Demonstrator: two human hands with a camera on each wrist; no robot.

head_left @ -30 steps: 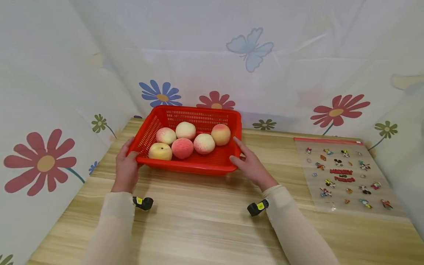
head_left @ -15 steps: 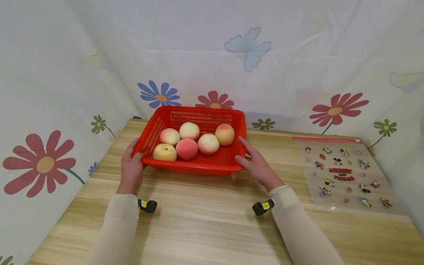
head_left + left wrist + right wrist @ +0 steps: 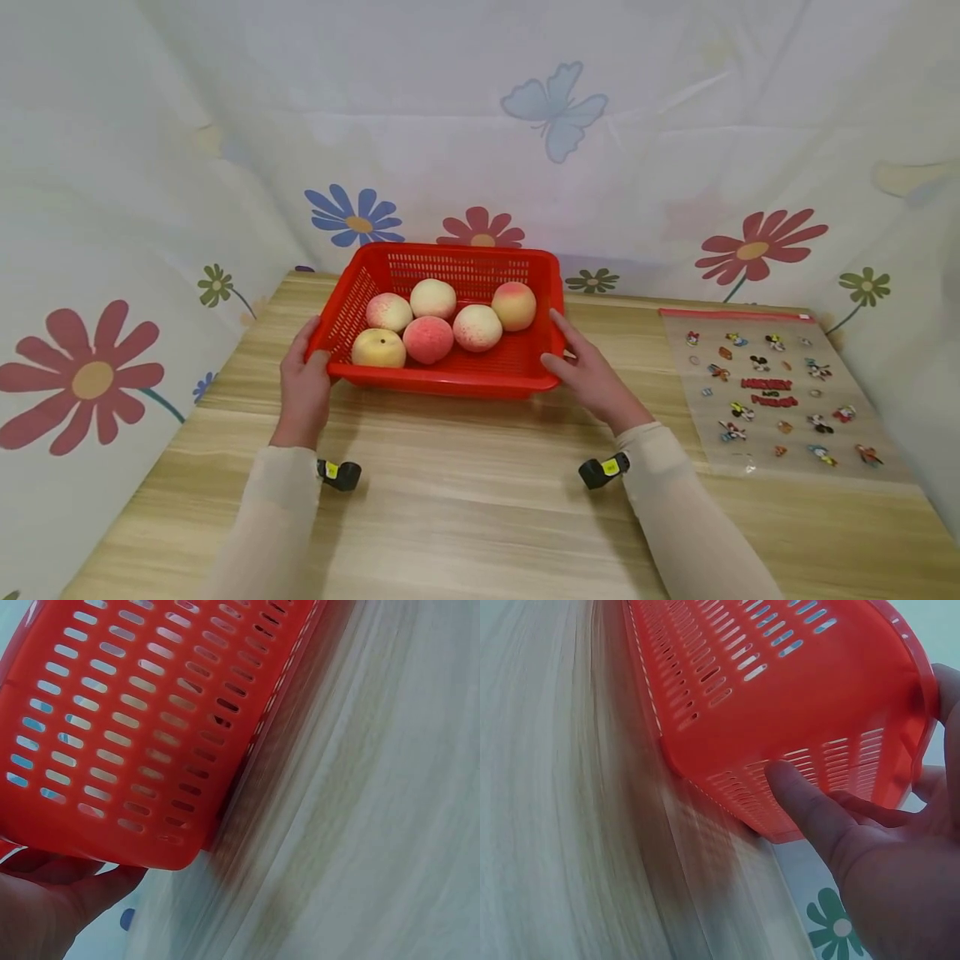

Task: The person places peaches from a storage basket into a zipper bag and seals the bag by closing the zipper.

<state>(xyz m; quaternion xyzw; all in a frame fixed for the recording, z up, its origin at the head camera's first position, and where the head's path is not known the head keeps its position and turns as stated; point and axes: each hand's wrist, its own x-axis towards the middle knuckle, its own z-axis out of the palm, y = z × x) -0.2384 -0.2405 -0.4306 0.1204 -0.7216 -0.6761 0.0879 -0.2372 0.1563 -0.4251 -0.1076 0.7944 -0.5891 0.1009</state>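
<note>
Left hand: the left hand (image 3: 303,387) is at the left end of the red basket (image 3: 450,377), thumb over the rim and palm under the near left corner; the left wrist view shows the palm (image 3: 45,900) touching that corner from below. How the remaining fingers lie cannot be told, as they are hidden behind the basket wall.

Right hand: the right hand (image 3: 592,377) is pressed against the right end wall, fingers fairly straight. In the right wrist view the thumb (image 3: 810,806) lies flat on the slotted wall and the fingertips reach the rim. It braces the wall more than it grasps it.

Basket: held between both hands at the back left of the wooden table (image 3: 480,517). Whether its base is on the board or just clear of it is not certain; both wrist views are blurred along the lower edge.

Contents: five peaches (image 3: 428,339) lying loose in a cluster, touching one another, none restrained.

Surroundings: a printed clear zip bag (image 3: 772,408) lies flat, well apart to the right. Flowered cloth (image 3: 480,150) hangs close behind and on both sides.

Risk, grip: the right hand's flat contact could slip on smooth plastic, dropping that end.

Risk, load: any tilt would probably roll the peaches to one side and shift the weight.

Risk, clearance: the rear wall stands near the cloth and could snag it.
</note>
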